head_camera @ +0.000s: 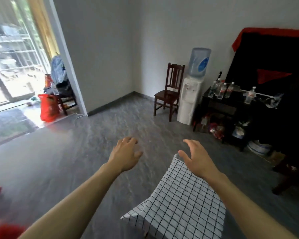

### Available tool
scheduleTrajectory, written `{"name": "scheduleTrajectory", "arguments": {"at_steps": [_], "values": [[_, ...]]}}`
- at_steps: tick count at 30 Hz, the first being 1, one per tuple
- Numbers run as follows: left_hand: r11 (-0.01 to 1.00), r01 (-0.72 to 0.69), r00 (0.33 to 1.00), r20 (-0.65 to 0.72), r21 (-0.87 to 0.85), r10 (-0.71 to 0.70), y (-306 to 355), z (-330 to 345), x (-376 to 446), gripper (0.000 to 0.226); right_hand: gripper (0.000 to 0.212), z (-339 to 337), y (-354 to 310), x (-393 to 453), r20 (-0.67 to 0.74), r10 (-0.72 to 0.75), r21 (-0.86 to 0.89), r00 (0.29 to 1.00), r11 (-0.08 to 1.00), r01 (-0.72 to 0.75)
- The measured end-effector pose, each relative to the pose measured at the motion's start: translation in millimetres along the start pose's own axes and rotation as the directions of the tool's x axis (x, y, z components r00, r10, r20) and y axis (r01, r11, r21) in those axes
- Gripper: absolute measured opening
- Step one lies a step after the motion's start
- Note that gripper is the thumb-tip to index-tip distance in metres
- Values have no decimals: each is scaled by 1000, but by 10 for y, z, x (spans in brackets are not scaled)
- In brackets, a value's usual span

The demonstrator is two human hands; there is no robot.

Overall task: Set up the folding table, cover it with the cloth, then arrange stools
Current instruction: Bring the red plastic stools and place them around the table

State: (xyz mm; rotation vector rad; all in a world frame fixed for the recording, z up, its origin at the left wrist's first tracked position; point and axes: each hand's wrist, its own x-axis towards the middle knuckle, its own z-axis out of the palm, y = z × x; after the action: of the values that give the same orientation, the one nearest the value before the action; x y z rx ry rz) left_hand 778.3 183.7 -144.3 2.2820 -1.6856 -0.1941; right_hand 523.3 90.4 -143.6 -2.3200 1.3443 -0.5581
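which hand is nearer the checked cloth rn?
Right. The right hand hovers over the far corner of the checked cloth, fingers spread, holding nothing. The left hand is off to the cloth's left, over bare floor.

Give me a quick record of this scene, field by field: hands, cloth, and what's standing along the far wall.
left hand: left hand open, fingers loosely spread above the floor, holding nothing
right hand: right hand open, over the far corner of the cloth, no grip on it
cloth: white checked cloth draped below the right forearm; what it lies on is hidden
far wall: wooden chair beside a water dispenser
right side: dark cabinet carrying bottles
doorway: red bag on the floor
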Motion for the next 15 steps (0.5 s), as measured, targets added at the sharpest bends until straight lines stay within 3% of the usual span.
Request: {"name": "scheduleTrajectory", "arguments": {"at_steps": [5,11,15], "values": [[971,239,965,-112,9,-237,-645,-258,-639,55,57,488,-627,139,121,-190,91,974,979,180],[856,518,838,-206,5,-506,-1490,-645,-1455,54,53,1110,-1754,204,247,-435,157,866,900,407],[777,628,751,-231,-39,-619,-2133,-746,-1926,54,54,1558,-2492,204,313,-539,173,782,842,511]]}}
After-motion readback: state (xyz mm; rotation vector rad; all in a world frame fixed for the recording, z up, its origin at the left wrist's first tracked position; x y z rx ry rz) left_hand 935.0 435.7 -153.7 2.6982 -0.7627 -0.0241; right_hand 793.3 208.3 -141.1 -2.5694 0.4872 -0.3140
